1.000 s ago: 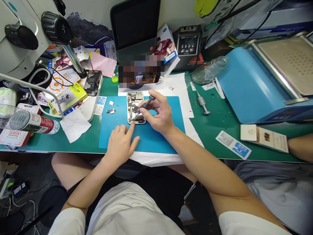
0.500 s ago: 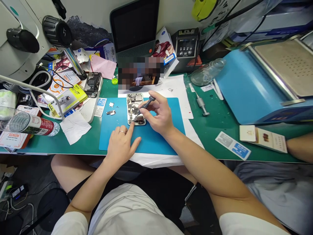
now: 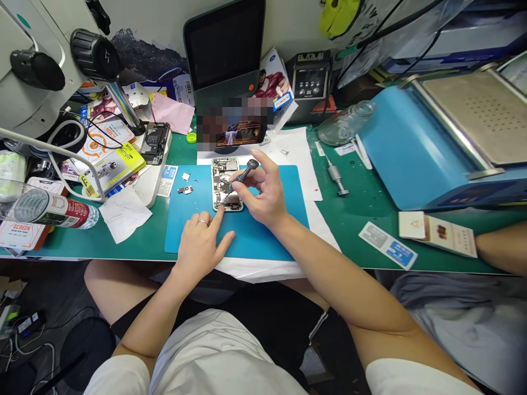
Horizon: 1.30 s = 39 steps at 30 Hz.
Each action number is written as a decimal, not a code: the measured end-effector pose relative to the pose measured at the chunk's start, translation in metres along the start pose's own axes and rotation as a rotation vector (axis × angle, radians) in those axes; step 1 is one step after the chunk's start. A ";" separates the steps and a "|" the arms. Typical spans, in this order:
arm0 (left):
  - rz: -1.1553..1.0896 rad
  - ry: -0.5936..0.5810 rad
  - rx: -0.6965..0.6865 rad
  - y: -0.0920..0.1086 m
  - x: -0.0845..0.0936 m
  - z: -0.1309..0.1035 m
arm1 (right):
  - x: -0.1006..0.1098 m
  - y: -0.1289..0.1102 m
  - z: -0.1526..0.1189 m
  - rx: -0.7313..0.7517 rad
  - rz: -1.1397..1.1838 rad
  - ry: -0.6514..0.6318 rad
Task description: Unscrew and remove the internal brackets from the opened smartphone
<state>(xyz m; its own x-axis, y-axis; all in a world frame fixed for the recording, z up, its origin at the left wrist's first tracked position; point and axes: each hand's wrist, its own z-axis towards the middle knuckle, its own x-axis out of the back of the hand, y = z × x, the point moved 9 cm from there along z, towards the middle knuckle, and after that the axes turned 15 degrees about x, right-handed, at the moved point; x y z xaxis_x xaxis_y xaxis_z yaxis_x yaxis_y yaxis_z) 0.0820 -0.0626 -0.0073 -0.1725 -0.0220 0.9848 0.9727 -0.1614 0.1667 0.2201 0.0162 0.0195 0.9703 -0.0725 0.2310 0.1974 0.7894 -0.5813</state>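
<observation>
An opened smartphone with its inner parts exposed lies upright on a blue mat. My right hand grips a dark screwdriver between thumb and fingers, its tip slanting down to the lower middle of the phone. My left hand wears a ring; its index finger is stretched onto the phone's bottom edge and the thumb is held apart, with nothing in the hand. Small loose metal parts lie on the mat to the left of the phone.
Another screwdriver lies right of the mat, near a glass jar and a blue machine. A lit phone screen stands behind. A plastic bottle and boxes crowd the left. Another person's arm rests at far right.
My right hand has tilted the screwdriver slightly, its handle end now turned more toward me. My left hand keeps its finger on the phone. The whole view has shifted a little.
</observation>
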 end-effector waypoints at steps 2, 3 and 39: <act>-0.005 -0.003 0.002 0.000 0.000 0.000 | 0.000 0.000 0.000 -0.008 0.005 0.002; -0.007 -0.003 0.002 0.000 0.000 0.000 | 0.000 -0.001 0.000 -0.004 0.007 0.004; -0.018 0.011 0.003 -0.002 0.001 0.000 | 0.004 -0.016 0.005 0.150 -0.088 0.008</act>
<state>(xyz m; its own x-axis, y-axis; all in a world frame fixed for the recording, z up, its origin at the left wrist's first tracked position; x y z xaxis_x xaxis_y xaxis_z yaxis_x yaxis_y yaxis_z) 0.0795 -0.0625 -0.0063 -0.1916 -0.0299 0.9810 0.9699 -0.1588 0.1845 0.2205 0.0067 0.0336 0.9515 -0.1495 0.2688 0.2586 0.8620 -0.4360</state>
